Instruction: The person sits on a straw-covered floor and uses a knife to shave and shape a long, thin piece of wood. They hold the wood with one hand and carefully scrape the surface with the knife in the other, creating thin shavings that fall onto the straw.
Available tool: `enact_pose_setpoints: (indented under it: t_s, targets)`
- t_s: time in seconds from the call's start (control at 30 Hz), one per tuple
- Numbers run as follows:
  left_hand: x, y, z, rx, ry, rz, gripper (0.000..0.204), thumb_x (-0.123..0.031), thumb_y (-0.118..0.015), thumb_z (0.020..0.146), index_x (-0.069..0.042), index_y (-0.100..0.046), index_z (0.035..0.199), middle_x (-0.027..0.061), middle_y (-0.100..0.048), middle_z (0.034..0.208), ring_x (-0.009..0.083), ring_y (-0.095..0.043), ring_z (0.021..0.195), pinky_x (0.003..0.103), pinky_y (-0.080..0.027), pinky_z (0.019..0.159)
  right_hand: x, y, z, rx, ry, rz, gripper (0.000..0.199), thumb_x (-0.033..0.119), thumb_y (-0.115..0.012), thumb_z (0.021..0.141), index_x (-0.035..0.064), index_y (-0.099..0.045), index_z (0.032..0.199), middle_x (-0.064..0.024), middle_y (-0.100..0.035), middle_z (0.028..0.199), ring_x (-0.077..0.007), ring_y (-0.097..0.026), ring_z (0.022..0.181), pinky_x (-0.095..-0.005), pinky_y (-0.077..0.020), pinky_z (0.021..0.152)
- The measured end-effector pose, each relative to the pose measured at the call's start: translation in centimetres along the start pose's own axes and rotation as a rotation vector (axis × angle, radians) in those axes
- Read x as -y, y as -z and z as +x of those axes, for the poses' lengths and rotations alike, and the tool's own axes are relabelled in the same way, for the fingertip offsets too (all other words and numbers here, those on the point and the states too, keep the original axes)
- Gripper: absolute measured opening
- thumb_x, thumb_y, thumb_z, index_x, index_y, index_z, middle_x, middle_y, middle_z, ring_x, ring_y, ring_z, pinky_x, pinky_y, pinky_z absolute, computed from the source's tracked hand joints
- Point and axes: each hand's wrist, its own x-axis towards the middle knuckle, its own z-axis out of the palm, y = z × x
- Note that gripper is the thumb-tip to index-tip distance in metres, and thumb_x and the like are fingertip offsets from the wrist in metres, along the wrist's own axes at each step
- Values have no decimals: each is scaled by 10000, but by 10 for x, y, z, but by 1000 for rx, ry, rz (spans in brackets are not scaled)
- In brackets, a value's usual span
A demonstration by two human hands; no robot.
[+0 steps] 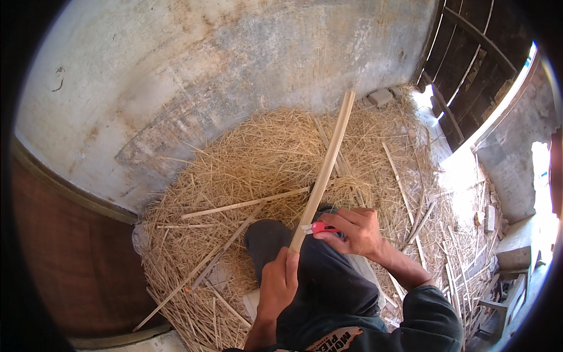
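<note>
The person sits low, and the long pale bamboo strip (326, 164) rises from the lap away toward the grey wall, leaning a little to the right at its far end. Its long axis runs from the left hand (278, 283) up past the right hand (355, 230). The left hand has its fingers closed around the near end of the strip, just above the knee in dark trousers (305, 264). The right hand, a bit further along, has its fingers closed on a small red-handled knife (320, 227), whose blade end meets the right side of the strip.

Under them is a wide heap of dry yellow straw (246, 158) with loose thin bamboo slats (243, 205) on it. Behind is a stained plaster wall (205, 64), and at right a dark wooden door (469, 53) lets in strong light.
</note>
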Motion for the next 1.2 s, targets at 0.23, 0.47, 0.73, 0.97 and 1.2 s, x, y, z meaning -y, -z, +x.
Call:
enact_pose_setpoints:
  t_s: [0.23,0.47,0.73,0.97,1.2]
  targets:
    - [1,3,-5,4,33,38,381,-287,-444,1139,2,-517,903,256,-544,670,501,-594,658,538,-416,571,-1,5,5,30,29,-59,303,393,-854,850,133,-768,980,11,-605,680,-170,-598,493,-325,-457,446]
    - [17,-2,-34,133,108,81,409,-328,-419,1138,-12,-564,922,167,-577,649,403,-638,609,451,-456,571,-69,35,26,-257,-433,-98,272,299,-829,915,56,-798,1034,-104,-772,826,-183,-700,598,-312,-537,545]
    - [23,0,-56,233,140,-15,394,-309,-447,1131,-17,-571,899,145,-588,639,349,-632,579,424,-454,565,-124,74,39,-333,-788,-224,376,401,-719,1007,44,-798,1096,-89,-721,722,-173,-654,601,-307,-496,566]
    - [38,12,-51,111,139,13,361,-302,-463,1132,-16,-567,937,215,-599,677,483,-632,674,536,-449,581,-158,91,21,-222,-812,-383,434,496,-665,1029,94,-793,1132,-44,-638,617,-140,-580,539,-360,-438,525]
    - [7,7,-8,13,66,7,362,-304,-481,1127,-8,-561,935,215,-574,676,470,-610,655,526,-441,576,-41,20,1,-127,-207,58,228,281,-792,940,90,-766,1061,-38,-727,809,-183,-638,554,-323,-525,535]
